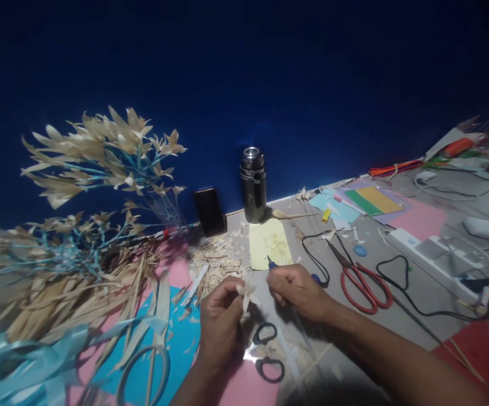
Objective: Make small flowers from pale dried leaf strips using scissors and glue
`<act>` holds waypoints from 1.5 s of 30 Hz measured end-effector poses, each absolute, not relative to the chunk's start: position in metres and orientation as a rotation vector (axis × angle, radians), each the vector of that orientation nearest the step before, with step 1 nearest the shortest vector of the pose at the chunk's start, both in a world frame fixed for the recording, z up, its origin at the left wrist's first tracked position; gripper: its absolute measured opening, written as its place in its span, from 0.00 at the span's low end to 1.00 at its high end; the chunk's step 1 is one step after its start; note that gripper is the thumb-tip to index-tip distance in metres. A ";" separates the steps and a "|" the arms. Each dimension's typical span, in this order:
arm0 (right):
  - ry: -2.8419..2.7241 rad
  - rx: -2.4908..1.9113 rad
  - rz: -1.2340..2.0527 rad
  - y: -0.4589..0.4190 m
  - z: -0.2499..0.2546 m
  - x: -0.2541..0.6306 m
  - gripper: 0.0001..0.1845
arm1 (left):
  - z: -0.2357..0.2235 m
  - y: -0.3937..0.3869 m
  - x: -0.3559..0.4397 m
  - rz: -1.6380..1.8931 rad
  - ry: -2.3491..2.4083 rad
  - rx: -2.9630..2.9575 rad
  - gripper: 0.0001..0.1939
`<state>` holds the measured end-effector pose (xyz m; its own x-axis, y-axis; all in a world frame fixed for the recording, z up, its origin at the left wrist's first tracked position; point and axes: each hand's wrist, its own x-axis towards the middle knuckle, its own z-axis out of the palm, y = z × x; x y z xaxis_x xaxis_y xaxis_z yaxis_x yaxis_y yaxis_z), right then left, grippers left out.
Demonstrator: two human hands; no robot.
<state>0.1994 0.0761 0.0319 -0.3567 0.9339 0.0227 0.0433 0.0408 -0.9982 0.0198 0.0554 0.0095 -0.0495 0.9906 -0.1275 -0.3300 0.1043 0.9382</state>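
My left hand [219,319] is closed in a pinch on a small pale leaf flower [246,293], held just above the table. My right hand [297,291] is closed round a thin blue-tipped tool [272,264], a glue gun or pen whose tip points up and left, close to the flower. Black-handled scissors [266,351] lie on the table right under both hands. A heap of pale leaf cuttings [214,262] lies just behind my left hand, beside a yellow sheet [268,243].
Branches of pale leaf flowers on blue stems [100,152] fill the left. A black phone [209,211] and a steel flask [252,184] stand at the blue wall. Red scissors [360,280], black cables [400,293], a white power strip [432,254] and coloured paper [373,200] lie to the right.
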 end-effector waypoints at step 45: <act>-1.102 -0.967 1.584 0.074 -0.001 0.180 0.08 | 0.002 0.062 0.012 1.318 1.184 0.959 0.05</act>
<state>0.1799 0.0739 -0.0009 -0.2426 0.9663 -0.0860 -0.2553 -0.1491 -0.9553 0.0118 0.0619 0.0016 -0.1059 0.9907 -0.0859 -0.1909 0.0645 0.9795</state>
